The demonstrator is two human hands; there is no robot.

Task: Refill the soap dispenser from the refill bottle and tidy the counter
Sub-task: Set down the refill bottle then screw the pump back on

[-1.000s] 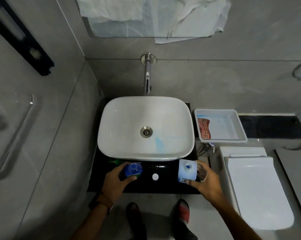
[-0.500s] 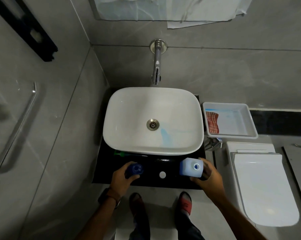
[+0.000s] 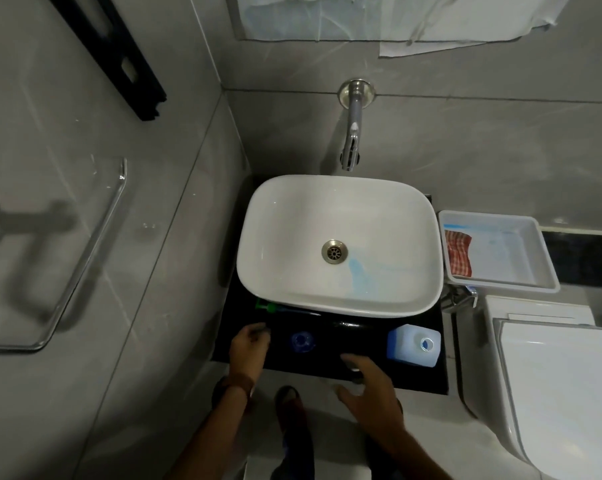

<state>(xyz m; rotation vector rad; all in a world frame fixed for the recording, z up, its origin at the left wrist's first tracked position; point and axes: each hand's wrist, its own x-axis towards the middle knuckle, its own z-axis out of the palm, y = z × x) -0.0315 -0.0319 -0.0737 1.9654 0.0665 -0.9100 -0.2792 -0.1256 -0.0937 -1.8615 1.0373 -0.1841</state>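
Note:
The soap dispenser (image 3: 303, 342), a blue bottle seen from above with its neck uncapped, stands on the black counter (image 3: 327, 362) in front of the basin. The refill bottle (image 3: 413, 345), pale blue and square with its round mouth uncovered, stands at the counter's right end. My left hand (image 3: 249, 349) rests just left of the dispenser, fingers loosely curled and holding nothing. My right hand (image 3: 370, 388) hovers between the two bottles with fingers spread, apart from both. A green pump head (image 3: 267, 307) lies on the counter under the basin's front left rim.
The white basin (image 3: 339, 244) carries a blue soap streak near its drain, with the wall tap (image 3: 353, 133) above it. To the right, a white tray (image 3: 500, 252) holds a red checked cloth (image 3: 458, 252). A toilet (image 3: 552, 382) stands at the right.
My left hand has let go of the dispenser and my right hand has let go of the refill bottle. Both bottles now stand free and my right hand has moved left.

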